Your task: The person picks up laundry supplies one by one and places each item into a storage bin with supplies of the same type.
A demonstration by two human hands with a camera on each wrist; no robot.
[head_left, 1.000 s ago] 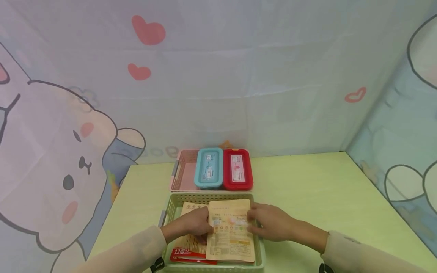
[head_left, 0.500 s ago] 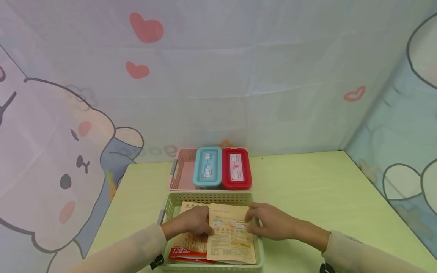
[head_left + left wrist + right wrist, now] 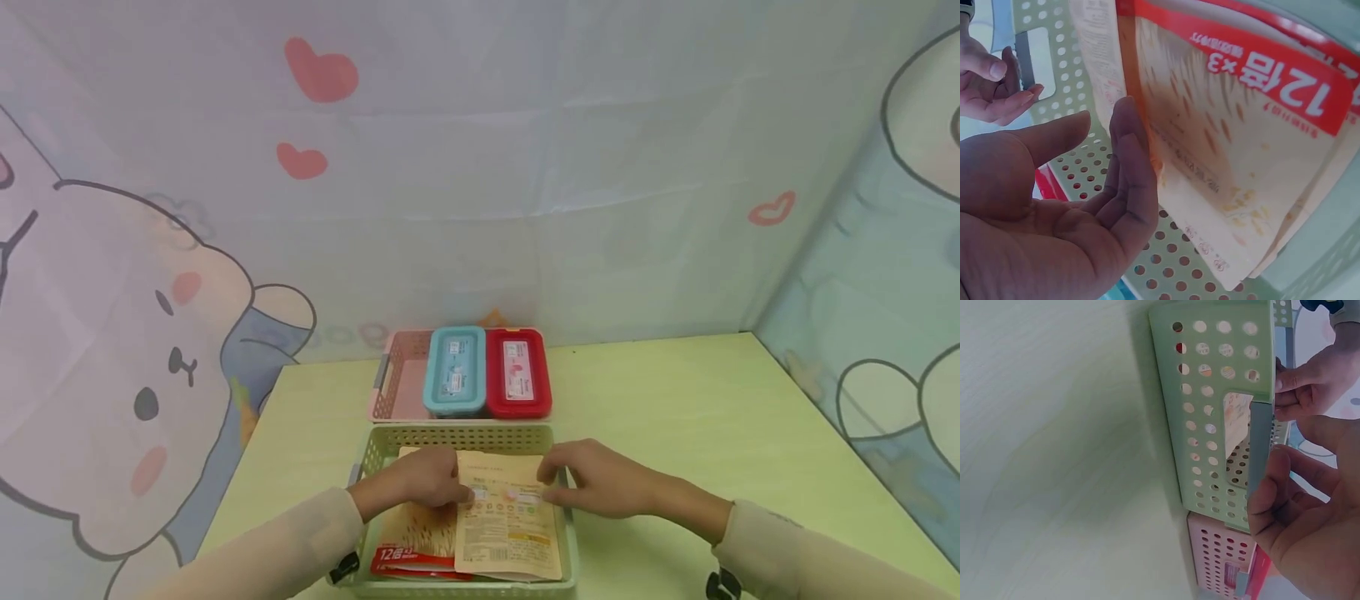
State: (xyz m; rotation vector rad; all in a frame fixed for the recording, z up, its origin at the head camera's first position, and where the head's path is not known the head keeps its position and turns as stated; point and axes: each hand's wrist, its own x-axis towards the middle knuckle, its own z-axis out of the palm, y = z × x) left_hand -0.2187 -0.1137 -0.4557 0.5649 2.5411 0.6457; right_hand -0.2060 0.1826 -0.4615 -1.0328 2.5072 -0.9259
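A tan pouch with printed text and a row of small icons lies in the right part of the green basket. Left of it are more tan pouches with a red band. My left hand hovers at the printed pouch's left edge; in the left wrist view its thumb stands apart from the fingers, which lie against or close beside a pouch. Over the basket's right rim is my right hand, fingers loosely bent, fingertips near the pouch's right edge. In the right wrist view nothing sits between its thumb and fingers.
Behind the green basket stands a pink basket holding a blue lidded box and a red lidded box. Both baskets have perforated sides and rest on a light green table. A cartoon-printed cloth hangs behind.
The printed pouch has sunk slightly into the basket, its top edge lower. My left hand has risen a little and its fingers have come out from behind the pouch. The right hand barely shifts.
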